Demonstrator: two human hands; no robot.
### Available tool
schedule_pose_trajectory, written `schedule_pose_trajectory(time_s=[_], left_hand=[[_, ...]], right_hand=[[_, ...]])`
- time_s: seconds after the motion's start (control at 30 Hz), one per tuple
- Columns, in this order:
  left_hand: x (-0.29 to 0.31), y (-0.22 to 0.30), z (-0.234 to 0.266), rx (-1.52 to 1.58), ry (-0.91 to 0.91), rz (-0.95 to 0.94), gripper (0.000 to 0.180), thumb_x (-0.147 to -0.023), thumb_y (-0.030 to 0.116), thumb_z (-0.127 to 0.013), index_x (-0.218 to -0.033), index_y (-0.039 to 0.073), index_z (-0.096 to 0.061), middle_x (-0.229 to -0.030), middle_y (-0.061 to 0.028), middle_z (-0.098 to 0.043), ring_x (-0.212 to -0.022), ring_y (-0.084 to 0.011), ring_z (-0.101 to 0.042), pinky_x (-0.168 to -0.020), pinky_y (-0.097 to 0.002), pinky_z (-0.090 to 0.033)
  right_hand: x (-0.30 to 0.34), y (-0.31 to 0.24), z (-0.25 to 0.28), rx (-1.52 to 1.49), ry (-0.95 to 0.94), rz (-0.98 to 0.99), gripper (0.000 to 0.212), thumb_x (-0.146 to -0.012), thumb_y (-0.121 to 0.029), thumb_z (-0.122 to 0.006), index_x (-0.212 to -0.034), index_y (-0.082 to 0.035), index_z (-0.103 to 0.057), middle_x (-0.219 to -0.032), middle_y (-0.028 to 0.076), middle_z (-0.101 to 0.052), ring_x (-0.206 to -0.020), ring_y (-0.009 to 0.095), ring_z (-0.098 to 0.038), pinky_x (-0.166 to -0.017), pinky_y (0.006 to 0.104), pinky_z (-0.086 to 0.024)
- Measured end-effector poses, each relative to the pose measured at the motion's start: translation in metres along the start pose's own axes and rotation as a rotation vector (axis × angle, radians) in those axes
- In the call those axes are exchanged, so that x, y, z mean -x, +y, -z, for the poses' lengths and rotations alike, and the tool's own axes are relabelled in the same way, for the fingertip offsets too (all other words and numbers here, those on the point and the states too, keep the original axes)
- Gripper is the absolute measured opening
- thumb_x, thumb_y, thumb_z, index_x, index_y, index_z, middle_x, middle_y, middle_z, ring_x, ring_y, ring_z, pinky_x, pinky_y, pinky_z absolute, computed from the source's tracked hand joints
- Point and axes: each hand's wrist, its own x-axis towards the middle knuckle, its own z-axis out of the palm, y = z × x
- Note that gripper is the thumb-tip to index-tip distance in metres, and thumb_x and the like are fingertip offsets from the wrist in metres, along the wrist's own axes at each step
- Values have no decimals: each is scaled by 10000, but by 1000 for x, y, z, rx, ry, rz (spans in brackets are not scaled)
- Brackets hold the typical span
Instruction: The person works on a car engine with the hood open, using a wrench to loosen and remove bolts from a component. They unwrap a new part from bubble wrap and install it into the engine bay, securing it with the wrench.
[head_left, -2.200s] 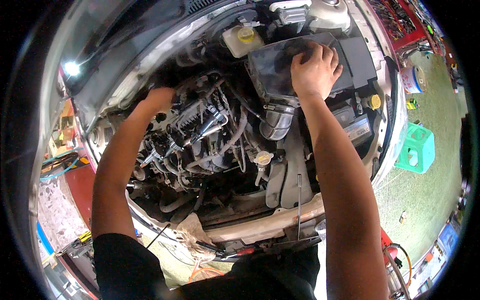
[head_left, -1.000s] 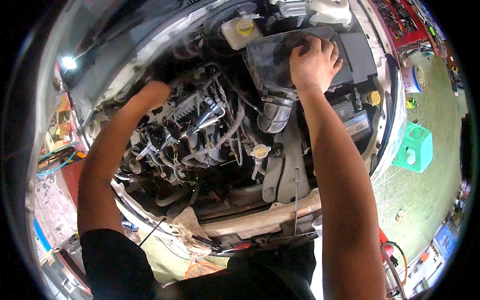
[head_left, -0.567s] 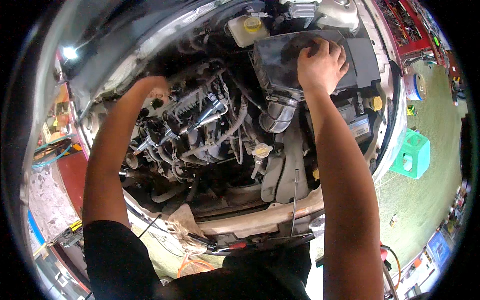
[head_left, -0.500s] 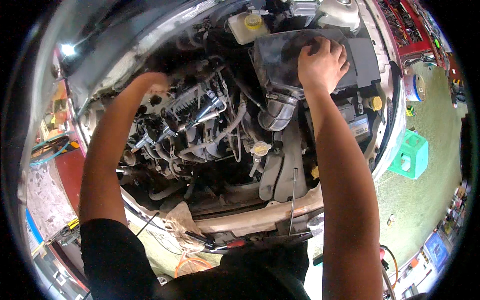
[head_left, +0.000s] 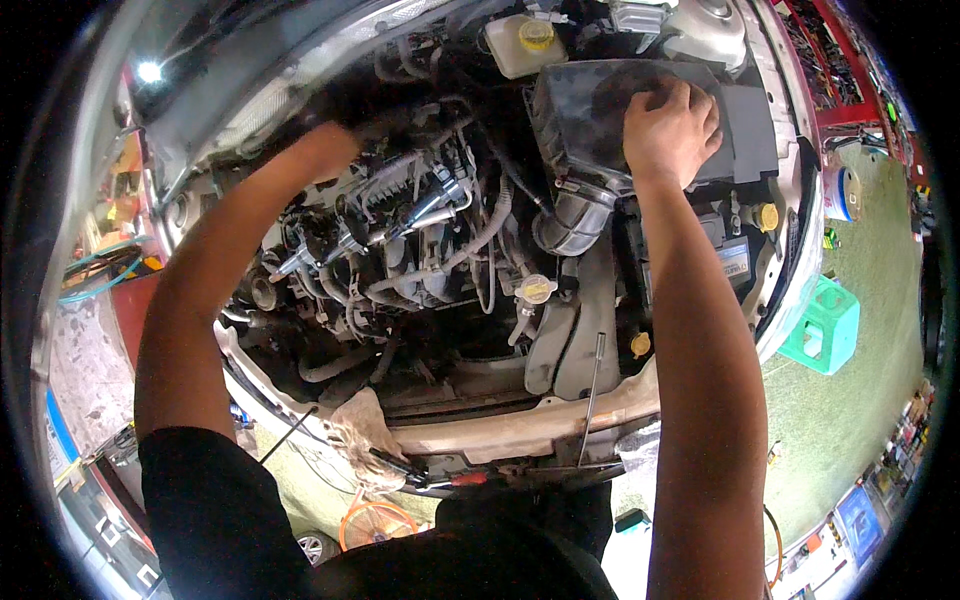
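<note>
My right hand (head_left: 672,132) leans on the dark plastic air filter housing (head_left: 590,110) at the upper right, fingers bent and a little apart with nothing seen in them. A grey ribbed intake duct (head_left: 574,218) leaves the housing toward the engine. At the back left of the engine (head_left: 425,240), my left hand (head_left: 332,152) reaches in beyond the metal fuel rail (head_left: 425,212). Its fingers are dark and smeared, so what they touch cannot be made out.
A brake fluid reservoir (head_left: 522,50) with a yellow cap stands at the back. Along the front edge lie a rag (head_left: 360,435), a red-handled tool (head_left: 465,480) and an upright thin rod (head_left: 594,395). A green stool (head_left: 825,325) is on the floor at right.
The view has shifted, so the engine sits slightly to the right. My left hand has moved farther back and right over the engine; my right hand stays on the housing.
</note>
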Motion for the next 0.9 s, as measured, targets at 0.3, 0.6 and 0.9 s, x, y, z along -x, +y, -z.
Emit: schedule_pose_trajectory(time_s=[0.3,0.6,0.9], left_hand=[[25,7,59,174,-24,161,338,-880,307,-672,-927,-20,-742,-905,-214,-733,-869,-409,-712,-785,-493,-573],[118,-59,164,284,-62,314,372,-927,394,-662,-946,33,-754,-897,-187,-723,-839,-362,-701,-768,-486,-552],[109,-30,147,386,258,251,441,-963,465,-606,-902,49,-741,-868,-223,-697,-848,-420,-682,-772,-531,-528]], right_hand=[[3,-1,7,-48,-29,-18,420,-899,-364,-613,-1293,-219,-646,-1442,66,-534,-1448,284,-372,-1197,514,-251],[1,-1,0,-27,24,0,418,-904,-368,-616,-1287,-202,-639,-1440,66,-542,-1457,284,-368,-1199,521,-240],[3,-3,2,-32,27,1,405,-906,-350,-610,-1275,-187,-646,-1434,81,-540,-1447,305,-380,-1194,518,-248]])
